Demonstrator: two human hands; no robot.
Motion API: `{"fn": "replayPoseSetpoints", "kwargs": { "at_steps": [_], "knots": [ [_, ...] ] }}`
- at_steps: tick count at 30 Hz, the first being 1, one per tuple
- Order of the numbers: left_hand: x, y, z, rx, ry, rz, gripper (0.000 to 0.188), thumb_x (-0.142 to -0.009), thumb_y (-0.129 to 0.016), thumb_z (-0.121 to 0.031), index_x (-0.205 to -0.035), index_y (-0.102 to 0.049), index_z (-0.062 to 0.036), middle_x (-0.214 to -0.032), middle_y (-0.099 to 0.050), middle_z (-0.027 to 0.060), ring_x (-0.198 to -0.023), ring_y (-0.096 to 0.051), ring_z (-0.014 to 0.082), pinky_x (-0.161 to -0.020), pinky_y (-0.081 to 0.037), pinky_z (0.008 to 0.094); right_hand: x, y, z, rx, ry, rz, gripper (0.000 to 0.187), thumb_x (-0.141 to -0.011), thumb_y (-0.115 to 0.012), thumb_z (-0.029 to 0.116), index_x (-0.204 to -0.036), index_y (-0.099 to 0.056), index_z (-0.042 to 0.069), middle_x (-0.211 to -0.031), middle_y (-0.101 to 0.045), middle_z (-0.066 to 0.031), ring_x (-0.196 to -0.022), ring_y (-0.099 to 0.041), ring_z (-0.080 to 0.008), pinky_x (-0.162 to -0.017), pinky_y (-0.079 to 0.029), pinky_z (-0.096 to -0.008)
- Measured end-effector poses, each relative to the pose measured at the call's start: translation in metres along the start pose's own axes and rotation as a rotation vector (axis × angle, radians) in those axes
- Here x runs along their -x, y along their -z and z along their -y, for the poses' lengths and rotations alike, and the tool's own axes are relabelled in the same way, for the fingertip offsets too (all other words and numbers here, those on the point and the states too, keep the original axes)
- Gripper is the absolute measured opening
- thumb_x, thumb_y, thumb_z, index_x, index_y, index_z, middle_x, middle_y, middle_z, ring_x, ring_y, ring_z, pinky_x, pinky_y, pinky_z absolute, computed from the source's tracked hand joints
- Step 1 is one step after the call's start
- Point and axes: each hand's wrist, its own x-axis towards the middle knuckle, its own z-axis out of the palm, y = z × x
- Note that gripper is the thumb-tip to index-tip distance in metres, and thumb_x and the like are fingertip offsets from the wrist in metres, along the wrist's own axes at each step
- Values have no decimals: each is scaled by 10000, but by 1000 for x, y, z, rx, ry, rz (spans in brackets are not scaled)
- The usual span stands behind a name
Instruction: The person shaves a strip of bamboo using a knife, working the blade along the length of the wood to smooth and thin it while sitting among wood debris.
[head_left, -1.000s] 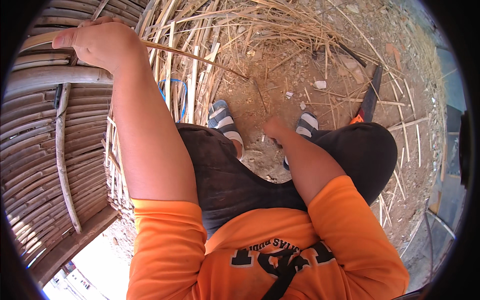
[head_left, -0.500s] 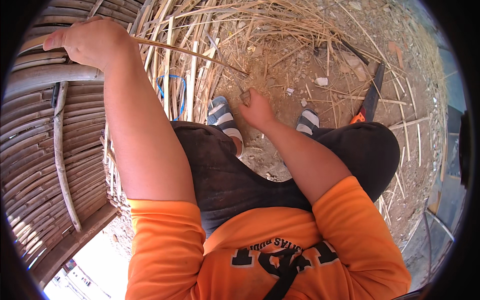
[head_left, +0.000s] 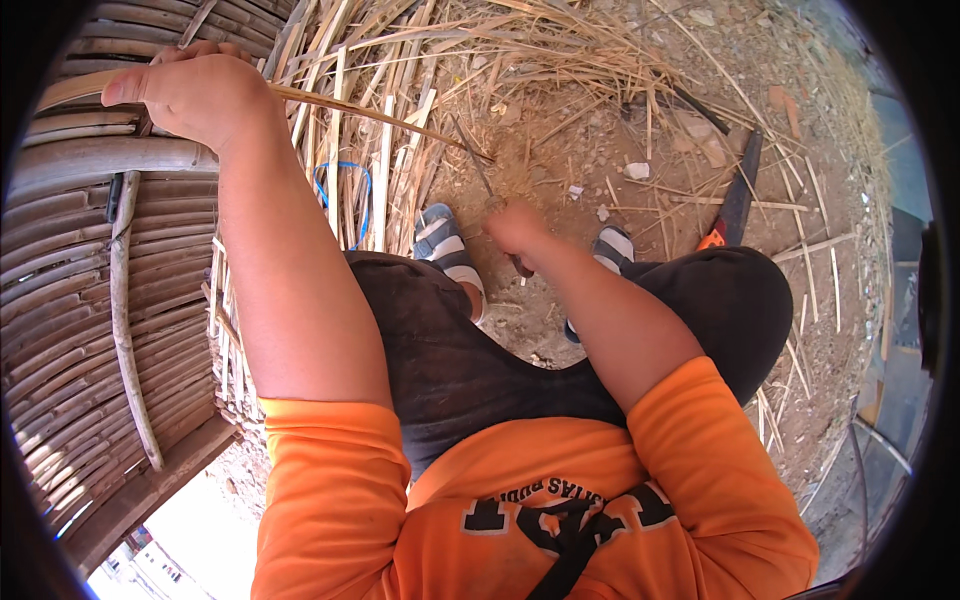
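My left hand (head_left: 205,92), raised at the upper left, is closed around a long, thin bamboo strip (head_left: 370,111). Past the fist, the strip slants down to the right, and its tip ends above my feet. My right hand (head_left: 516,228), lower and between my knees, grips a knife by its handle. The narrow dark knife blade (head_left: 471,152) points up and to the left, close to the strip's far end; I cannot tell whether they touch. The handle's butt pokes out below my fist.
Slatted bamboo panelling (head_left: 60,290) with a pole (head_left: 121,320) fills the left side. Loose bamboo strips (head_left: 386,165) and a blue strap loop (head_left: 367,190) lie beside my left sandal (head_left: 440,235). A saw (head_left: 741,195) with an orange handle rests beyond my right knee. Shavings litter the dirt.
The knife has swung more upright and its tip has dropped toward me, with the handle's butt now showing. My left hand has shifted slightly right with the strip.
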Motion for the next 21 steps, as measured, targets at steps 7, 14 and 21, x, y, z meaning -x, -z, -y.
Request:
{"fn": "replayPoseSetpoints", "kwargs": {
  "at_steps": [7,14,21],
  "knots": [
    [-18,15,12,23,18,-12,753,-971,-99,-720,-861,-368,-24,-658,-379,67,-569,-293,203,-526,-306,331,51,-16,44,287,462,-209,414,-827,-676,242,-1140,-584,-13,-999,-689,-269,-973,-668,-434,-834,-531,-490],
    [-11,8,2,35,86,-115,774,-945,-102,-762,-656,-336,-83,-514,-327,34,-476,-261,182,-459,-315,296,-17,7,-46,531,160,-175,326,-825,-604,143,-1117,-643,3,-987,-700,-255,-928,-686,-422,-816,-545,-482],
    [-11,6,5,16,42,-84,757,-949,-89,-754,-659,-310,-91,-527,-324,37,-482,-238,175,-447,-286,294,-19,9,-27,-155,-111,107,380,-785,-677,227,-1075,-636,-16,-984,-696,-255,-933,-681,-416,-828,-535,-474]
  ]
}}
